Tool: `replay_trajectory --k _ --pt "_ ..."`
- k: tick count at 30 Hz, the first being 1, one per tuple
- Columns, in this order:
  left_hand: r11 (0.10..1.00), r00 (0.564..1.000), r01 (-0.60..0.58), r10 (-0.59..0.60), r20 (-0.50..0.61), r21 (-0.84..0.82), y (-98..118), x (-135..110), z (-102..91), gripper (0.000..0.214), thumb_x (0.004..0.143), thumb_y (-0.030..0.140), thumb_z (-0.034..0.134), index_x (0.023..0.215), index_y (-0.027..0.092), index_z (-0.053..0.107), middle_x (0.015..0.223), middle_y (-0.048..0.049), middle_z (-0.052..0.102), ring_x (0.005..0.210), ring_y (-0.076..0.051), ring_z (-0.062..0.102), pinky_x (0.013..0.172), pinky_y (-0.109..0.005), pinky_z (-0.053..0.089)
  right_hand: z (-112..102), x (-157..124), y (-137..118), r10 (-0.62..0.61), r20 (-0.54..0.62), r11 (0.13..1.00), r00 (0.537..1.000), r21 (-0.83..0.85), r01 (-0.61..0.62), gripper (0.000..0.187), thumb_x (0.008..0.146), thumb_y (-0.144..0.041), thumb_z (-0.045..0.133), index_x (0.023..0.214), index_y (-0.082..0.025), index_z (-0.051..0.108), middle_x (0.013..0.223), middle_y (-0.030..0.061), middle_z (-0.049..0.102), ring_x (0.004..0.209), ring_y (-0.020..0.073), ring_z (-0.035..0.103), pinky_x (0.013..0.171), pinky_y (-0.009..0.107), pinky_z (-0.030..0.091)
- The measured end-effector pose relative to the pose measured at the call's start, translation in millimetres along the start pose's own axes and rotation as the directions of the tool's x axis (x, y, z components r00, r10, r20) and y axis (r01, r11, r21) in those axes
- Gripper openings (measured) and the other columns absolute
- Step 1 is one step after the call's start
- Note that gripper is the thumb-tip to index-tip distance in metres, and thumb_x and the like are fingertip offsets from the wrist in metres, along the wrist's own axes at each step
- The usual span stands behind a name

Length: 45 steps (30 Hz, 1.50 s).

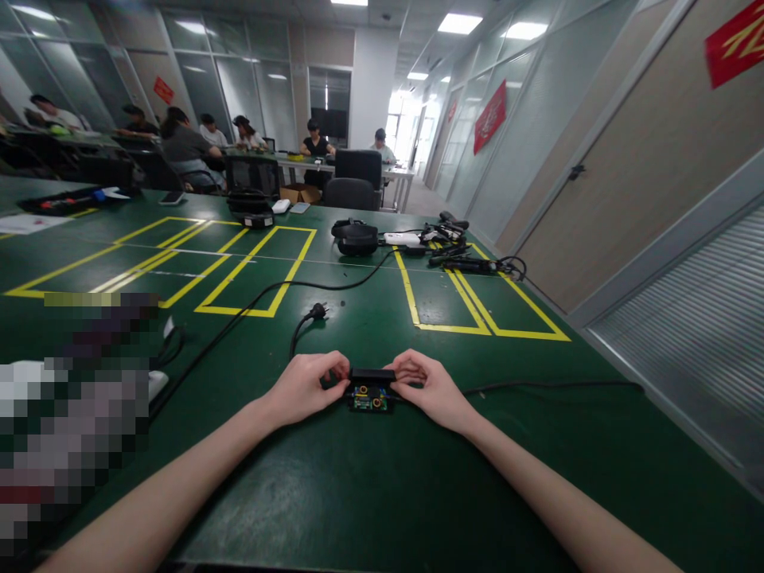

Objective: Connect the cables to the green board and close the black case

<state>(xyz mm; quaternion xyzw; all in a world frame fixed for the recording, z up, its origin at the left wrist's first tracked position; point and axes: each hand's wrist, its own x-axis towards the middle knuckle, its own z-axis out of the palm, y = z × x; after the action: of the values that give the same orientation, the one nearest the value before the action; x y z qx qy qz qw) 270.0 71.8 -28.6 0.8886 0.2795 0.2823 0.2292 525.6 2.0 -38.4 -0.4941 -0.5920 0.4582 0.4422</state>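
Between my hands a small circuit board (370, 398) with copper-coloured coils sits in the lower half of a black case on the green table. A black case cover (372, 376) stands tilted up along the board's far edge. At its left end my left hand (310, 385) is closed, thumb and fingertips pinching it. My right hand (430, 388) pinches the opposite end in the same way. A black cable (555, 386) runs off to the right from beneath my right hand. Past my left hand lies a black power plug (319, 311) with its prongs showing.
Yellow tape rectangles (274, 313) mark the green table (286, 501). A black headset (355, 237) and a tangle of black gear (450, 243) lie toward the back. At the left is a blurred-out area (77, 430). Several people sit at farther tables.
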Motion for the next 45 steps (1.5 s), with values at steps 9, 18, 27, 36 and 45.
replay_trajectory --k 9,18,27,36,45 --pt "0.996 0.999 -0.044 0.044 0.005 -0.075 4.2 0.9 -3.1 0.017 0.082 0.011 0.053 0.092 0.02 0.064 0.081 0.0015 0.075 0.069 -0.012 0.07 0.065 -0.02 0.052 -5.4 -2.9 -9.4 -0.13 0.11 0.97 0.985 -0.192 0.149 0.019 0.081 -0.017 0.063 0.097 -0.02 0.073 0.103 0.006 0.078 0.1 0.0229 0.073 0.098 0.044 0.056" --pt "0.995 0.998 -0.047 0.051 0.042 -0.091 5.0 -0.3 -4.1 0.018 0.084 0.013 0.051 0.094 0.019 0.065 0.08 0.0009 0.076 0.069 -0.013 0.071 0.064 -0.021 0.051 -14.1 -6.3 -7.9 -0.233 0.18 0.913 0.956 -0.299 0.279 0.025 0.078 -0.01 0.059 0.095 -0.021 0.073 0.105 0.0073 0.077 0.1 0.0238 0.073 0.095 0.043 0.056" --pt "0.993 0.982 -0.116 0.113 0.152 0.015 10.6 -0.7 -7.3 0.037 0.076 0.041 0.082 0.104 0.02 0.068 0.081 0.0006 0.069 0.071 -0.016 0.066 0.064 -0.024 0.048 -13.0 -5.7 -6.3 -0.358 0.295 0.8 0.886 -0.392 0.454 0.03 0.073 -0.02 0.082 0.099 -0.022 0.067 0.104 0.008 0.075 0.095 0.0245 0.069 0.086 0.04 0.054" --pt "0.988 0.972 -0.14 0.124 0.201 0.065 10.2 0.8 -3.9 0.039 0.074 0.029 0.084 0.108 0.021 0.067 0.1 -0.0028 0.072 0.09 -0.02 0.068 0.075 -0.027 0.05 -13.3 -5.5 -6.9 -0.396 0.316 0.777 0.862 -0.385 0.498 0.024 0.076 -0.024 0.083 0.093 -0.023 0.065 0.102 0.0077 0.074 0.091 0.0244 0.067 0.082 0.039 0.052" --pt "0.994 0.974 -0.108 0.1 0.204 0.028 9.4 -1.8 -0.2 0.032 0.077 0.029 0.08 0.105 0.02 0.067 0.099 -0.0043 0.071 0.088 -0.02 0.069 0.074 -0.027 0.051 -11.6 -3.9 -11.1 -0.375 0.369 0.753 0.851 -0.415 0.511 0.032 0.072 -0.029 0.088 0.089 -0.023 0.062 0.103 0.0081 0.073 0.091 0.0242 0.067 0.082 0.038 0.053"
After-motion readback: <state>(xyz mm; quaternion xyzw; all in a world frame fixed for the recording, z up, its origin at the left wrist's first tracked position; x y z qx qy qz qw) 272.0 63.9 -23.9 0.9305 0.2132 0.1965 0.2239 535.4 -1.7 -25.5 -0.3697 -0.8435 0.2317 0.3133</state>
